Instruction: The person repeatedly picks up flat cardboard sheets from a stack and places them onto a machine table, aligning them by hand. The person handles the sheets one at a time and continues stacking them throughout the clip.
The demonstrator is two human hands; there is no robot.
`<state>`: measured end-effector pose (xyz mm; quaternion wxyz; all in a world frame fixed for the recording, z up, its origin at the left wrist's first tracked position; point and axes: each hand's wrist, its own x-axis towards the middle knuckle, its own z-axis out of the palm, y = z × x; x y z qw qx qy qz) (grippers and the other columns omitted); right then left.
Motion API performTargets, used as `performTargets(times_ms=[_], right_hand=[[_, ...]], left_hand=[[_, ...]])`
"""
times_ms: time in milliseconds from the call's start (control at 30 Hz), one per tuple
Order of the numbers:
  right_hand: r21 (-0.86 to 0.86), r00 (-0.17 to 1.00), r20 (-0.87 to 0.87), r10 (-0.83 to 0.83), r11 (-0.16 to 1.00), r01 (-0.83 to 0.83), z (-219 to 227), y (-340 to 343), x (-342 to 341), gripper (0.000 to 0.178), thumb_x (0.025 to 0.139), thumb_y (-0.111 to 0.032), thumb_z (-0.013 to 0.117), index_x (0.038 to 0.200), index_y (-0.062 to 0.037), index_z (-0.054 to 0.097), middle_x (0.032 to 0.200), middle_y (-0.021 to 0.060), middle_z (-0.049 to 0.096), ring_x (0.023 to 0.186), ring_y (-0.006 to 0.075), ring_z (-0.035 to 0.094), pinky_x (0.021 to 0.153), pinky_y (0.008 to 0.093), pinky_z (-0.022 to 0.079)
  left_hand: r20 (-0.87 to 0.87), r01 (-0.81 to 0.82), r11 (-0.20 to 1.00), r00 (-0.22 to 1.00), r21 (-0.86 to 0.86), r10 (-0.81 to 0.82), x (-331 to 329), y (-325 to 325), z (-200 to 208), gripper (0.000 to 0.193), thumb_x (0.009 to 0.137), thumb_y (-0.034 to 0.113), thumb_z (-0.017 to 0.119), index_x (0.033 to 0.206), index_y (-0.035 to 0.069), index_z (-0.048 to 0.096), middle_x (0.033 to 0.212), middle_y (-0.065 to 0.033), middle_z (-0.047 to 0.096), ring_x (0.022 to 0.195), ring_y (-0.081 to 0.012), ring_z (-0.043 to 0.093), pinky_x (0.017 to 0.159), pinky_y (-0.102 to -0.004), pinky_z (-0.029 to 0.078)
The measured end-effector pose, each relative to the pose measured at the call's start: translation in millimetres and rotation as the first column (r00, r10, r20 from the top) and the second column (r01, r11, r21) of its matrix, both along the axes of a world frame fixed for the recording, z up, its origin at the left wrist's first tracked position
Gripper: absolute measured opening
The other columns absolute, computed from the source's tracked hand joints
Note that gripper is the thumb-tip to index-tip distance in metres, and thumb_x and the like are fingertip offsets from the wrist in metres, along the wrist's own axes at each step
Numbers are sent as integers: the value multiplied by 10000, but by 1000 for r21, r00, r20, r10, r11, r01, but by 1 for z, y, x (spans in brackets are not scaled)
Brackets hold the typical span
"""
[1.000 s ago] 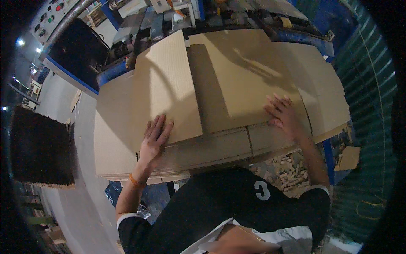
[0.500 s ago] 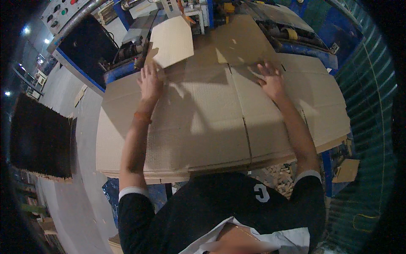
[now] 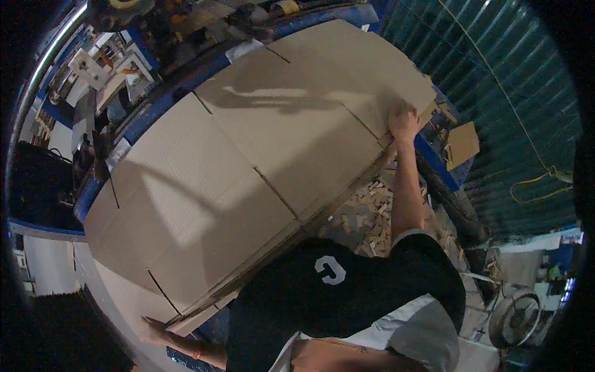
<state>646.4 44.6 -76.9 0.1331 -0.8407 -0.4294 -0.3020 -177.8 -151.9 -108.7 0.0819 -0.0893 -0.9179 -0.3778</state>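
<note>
A long, slotted brown cardboard sheet (image 3: pixel 229 155) lies on a stack of similar sheets, slanting from the lower left to the upper right. My right hand (image 3: pixel 404 122) is closed over its near edge at the right end, with the fingertips partly blurred. Down at the left end, my left hand (image 3: pixel 155 332) holds the near corner of the sheet, fingers bent around the edge. Dark slots and crease lines cross the sheet, and my shadow falls on it.
A machine with a blue frame (image 3: pixel 145 121) runs along the far side of the stack. Cardboard scraps (image 3: pixel 372 211) litter the floor by my right arm. A green corrugated wall (image 3: pixel 483 105) stands at the right, a wheel-shaped fan (image 3: pixel 517 319) at lower right.
My view has turned to the right. Both hands have left the far part of the cardboard and moved apart to its two ends. The smaller pale piece by my left hand is gone from there.
</note>
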Motion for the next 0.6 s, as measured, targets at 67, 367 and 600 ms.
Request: performTargets(times_ms=[67, 367, 600], right_hand=[[234, 959, -277, 55, 972, 11, 5, 7, -8, 496, 770, -327, 602, 1148, -12, 536, 1123, 190, 574, 1098, 359, 501, 944, 428, 376], [826, 92, -480, 872, 415, 381, 70, 41, 23, 359, 799, -22, 556, 1139, -98, 471, 1050, 73, 543, 906, 238, 539, 785, 368, 471], [894, 225, -369, 902, 411, -178, 123, -49, -85, 323, 814, -8, 526, 1137, -12, 516, 1050, 99, 585, 944, 200, 562, 811, 359, 460]], left_hand=[[-195, -33, 965, 981, -262, -19, 9, 9, 7, 537, 800, 334, 632, 1162, -46, 517, 1140, -209, 533, 888, -285, 578, 703, -423, 514], [109, -59, 143, 920, 988, -377, 20, 2, 66, 547, 842, 382, 508, 1150, -70, 503, 1112, -174, 548, 876, -248, 563, 700, -359, 493], [30, 233, 416, 844, 879, -535, 60, 6, 90, 301, 797, 68, 606, 1072, -39, 552, 1048, -119, 585, 938, -210, 554, 842, -331, 447]])
